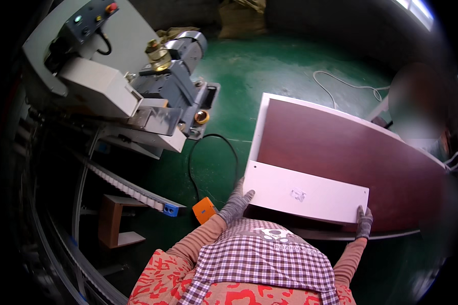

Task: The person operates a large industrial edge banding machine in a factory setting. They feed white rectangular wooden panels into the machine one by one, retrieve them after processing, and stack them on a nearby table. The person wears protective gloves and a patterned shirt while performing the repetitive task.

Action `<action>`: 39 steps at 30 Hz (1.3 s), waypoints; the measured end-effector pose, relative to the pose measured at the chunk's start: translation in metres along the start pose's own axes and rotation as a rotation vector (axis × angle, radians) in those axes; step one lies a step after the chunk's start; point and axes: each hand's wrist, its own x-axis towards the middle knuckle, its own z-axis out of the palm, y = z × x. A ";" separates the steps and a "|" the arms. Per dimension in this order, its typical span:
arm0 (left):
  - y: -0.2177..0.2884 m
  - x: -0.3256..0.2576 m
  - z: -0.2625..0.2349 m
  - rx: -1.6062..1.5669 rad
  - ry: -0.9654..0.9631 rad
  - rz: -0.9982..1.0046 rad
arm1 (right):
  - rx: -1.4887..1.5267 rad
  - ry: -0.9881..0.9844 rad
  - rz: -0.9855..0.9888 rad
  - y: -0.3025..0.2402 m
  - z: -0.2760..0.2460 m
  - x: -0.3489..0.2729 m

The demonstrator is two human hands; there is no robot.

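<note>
I hold a white rectangular panel (305, 195) by its two ends, just in front of my chest. My left hand (237, 202), in a grey knit glove, grips its left end. My right hand (363, 221), gloved the same, grips its right end. The panel lies over the near edge of a large board (341, 152) with a reddish-brown face and white edges, lying flat in front of me. My checked apron and red patterned sleeves fill the lower middle of the view.
A grey machine (112, 76) with a control box, motor and brass fittings stands at the left, with a toothed conveyor rail (127, 188) below it. An orange pedal (204, 209) on a black cable lies on the green floor (249, 76). A white cord (341, 84) lies beyond the board. Another person is at the right.
</note>
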 end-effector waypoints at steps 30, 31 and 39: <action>-0.044 -0.031 -0.317 -1.088 0.876 -0.006 | -0.425 -0.260 -0.794 -0.196 0.300 -0.133; -0.046 -0.032 -0.325 -1.119 0.904 -0.031 | -0.452 -0.234 -0.857 -0.190 0.300 -0.132; -0.052 -0.026 -0.367 -1.281 0.883 0.014 | -0.507 -0.182 -0.961 -0.186 0.298 -0.145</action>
